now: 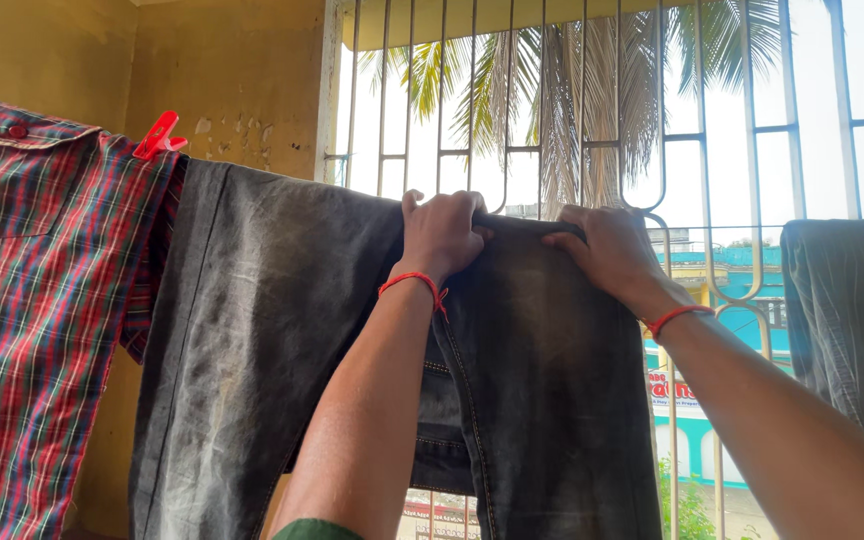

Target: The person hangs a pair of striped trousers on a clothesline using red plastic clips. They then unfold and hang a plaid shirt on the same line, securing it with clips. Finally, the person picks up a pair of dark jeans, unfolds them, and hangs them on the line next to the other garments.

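L hand fingers gripping dark jeans top | R hand fingers curled over same

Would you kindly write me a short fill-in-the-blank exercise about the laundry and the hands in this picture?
1. Both hands, the left hand and the right hand, grip the top edge of the dark grey ____.
2. The peg clipped beside the plaid shirt is ____ in colour.
3. Each wrist wears a thin red ____.
4. Beyond the window grille stands a ____ tree.

Missing words: jeans; red; thread; palm
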